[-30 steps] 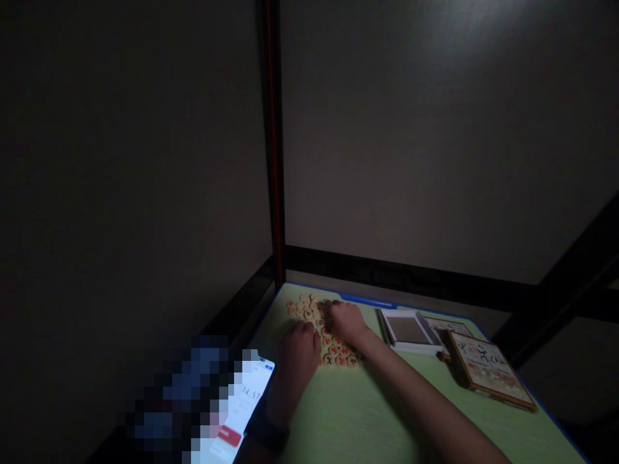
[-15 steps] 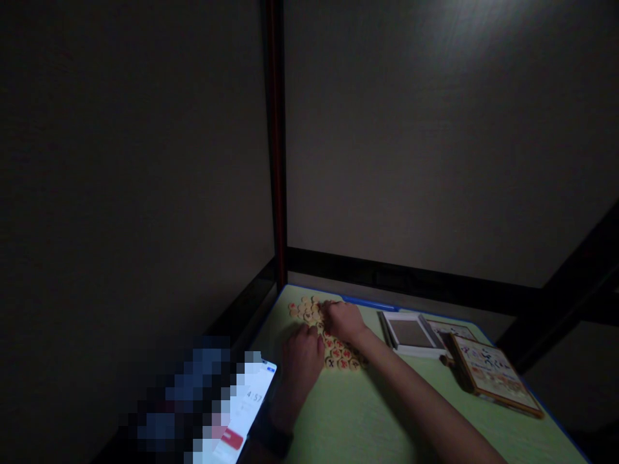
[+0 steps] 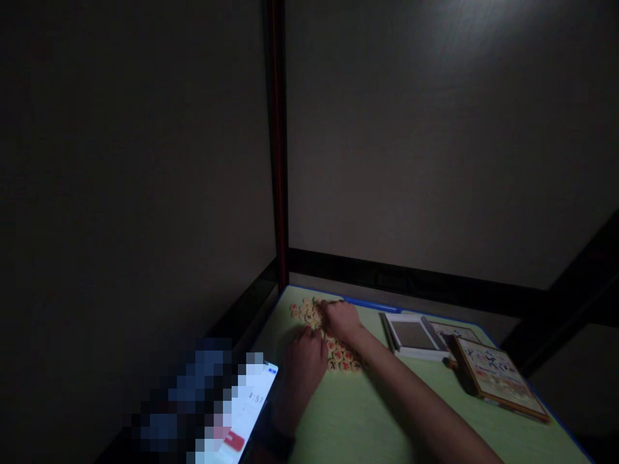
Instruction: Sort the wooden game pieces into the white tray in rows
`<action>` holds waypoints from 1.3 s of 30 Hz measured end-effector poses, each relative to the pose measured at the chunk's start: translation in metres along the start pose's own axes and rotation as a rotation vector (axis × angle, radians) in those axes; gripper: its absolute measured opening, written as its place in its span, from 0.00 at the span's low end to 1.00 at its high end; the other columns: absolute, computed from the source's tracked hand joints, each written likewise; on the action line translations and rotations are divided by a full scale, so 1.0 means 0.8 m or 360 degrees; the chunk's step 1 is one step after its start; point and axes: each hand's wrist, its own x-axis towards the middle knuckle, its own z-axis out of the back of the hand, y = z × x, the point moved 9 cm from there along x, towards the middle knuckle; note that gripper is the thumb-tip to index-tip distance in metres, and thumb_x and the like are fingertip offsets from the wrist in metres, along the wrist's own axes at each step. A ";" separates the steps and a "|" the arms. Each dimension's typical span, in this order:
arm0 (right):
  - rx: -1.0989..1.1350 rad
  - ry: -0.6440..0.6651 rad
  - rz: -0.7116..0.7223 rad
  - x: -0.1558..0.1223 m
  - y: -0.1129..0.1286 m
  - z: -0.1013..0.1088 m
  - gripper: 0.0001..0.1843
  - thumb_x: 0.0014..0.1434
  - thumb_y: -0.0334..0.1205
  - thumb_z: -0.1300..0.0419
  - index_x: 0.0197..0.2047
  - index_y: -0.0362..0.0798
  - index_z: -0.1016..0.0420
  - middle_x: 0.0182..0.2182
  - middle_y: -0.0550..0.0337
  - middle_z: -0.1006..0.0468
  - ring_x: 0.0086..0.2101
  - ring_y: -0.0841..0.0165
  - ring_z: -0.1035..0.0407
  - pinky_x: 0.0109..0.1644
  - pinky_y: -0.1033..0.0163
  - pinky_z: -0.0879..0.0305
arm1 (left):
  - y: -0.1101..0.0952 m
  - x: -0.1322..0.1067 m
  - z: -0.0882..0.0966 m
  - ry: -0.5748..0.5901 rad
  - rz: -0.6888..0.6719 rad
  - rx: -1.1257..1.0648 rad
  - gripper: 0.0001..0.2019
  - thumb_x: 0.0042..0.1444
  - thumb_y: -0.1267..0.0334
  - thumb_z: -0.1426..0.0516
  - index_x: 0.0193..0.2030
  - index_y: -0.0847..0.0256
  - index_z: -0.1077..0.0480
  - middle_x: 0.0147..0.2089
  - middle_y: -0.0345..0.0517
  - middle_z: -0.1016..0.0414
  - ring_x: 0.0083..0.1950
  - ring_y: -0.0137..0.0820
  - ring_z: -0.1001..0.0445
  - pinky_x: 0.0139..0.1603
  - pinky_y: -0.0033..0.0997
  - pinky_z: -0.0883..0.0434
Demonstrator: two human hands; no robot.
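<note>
A cluster of several round wooden game pieces (image 3: 309,312) with red and black marks lies on a green table (image 3: 367,419). My left hand (image 3: 304,357) rests on the near left side of the cluster, fingers curled down onto the pieces. Over the middle of the cluster sits my right hand (image 3: 341,320), its fingers bent onto the pieces. In this dim light I cannot make out whether either hand pinches a piece. A dark band circles my left wrist.
A lit phone (image 3: 246,406) lies at the table's left edge. A white-framed tray (image 3: 416,335) and a printed wooden box lid (image 3: 498,377) sit to the right. A dark post (image 3: 278,148) stands at the far corner, with walls close behind.
Both hands have shifted slightly over the pieces; the view has drifted a little, so everything sits a bit lower and to the right.
</note>
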 end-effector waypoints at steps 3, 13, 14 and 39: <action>0.0003 0.0000 0.0025 -0.002 -0.003 0.000 0.20 0.60 0.35 0.44 0.55 0.49 0.28 0.45 0.45 0.18 0.45 0.54 0.22 0.44 0.57 0.31 | 0.000 0.000 0.000 0.0000 -0.0005 -0.0016 0.13 0.66 0.66 0.50 0.46 0.62 0.23 0.50 0.52 0.22 0.50 0.37 0.24 0.46 0.32 0.33; -0.0020 0.0058 0.0066 0.000 -0.003 -0.009 0.22 0.57 0.36 0.41 0.56 0.46 0.29 0.46 0.41 0.19 0.46 0.51 0.23 0.44 0.55 0.29 | 0.001 0.003 -0.002 -0.0002 -0.0015 -0.0020 0.13 0.66 0.65 0.50 0.46 0.62 0.23 0.49 0.53 0.22 0.50 0.37 0.24 0.47 0.32 0.32; -0.0022 0.0065 0.0070 0.001 -0.001 -0.010 0.22 0.57 0.36 0.41 0.56 0.45 0.30 0.47 0.40 0.19 0.46 0.51 0.23 0.45 0.55 0.29 | 0.001 0.002 -0.002 0.0004 -0.0012 -0.0022 0.13 0.66 0.65 0.50 0.45 0.62 0.23 0.49 0.53 0.22 0.50 0.37 0.24 0.47 0.32 0.32; 0.0025 0.0416 0.0244 0.013 -0.022 -0.009 0.20 0.55 0.24 0.42 0.48 0.45 0.17 0.45 0.47 0.16 0.46 0.59 0.22 0.43 0.67 0.33 | 0.000 0.001 -0.002 -0.0025 -0.0033 0.0012 0.14 0.66 0.64 0.50 0.46 0.61 0.23 0.50 0.52 0.21 0.49 0.36 0.23 0.46 0.31 0.31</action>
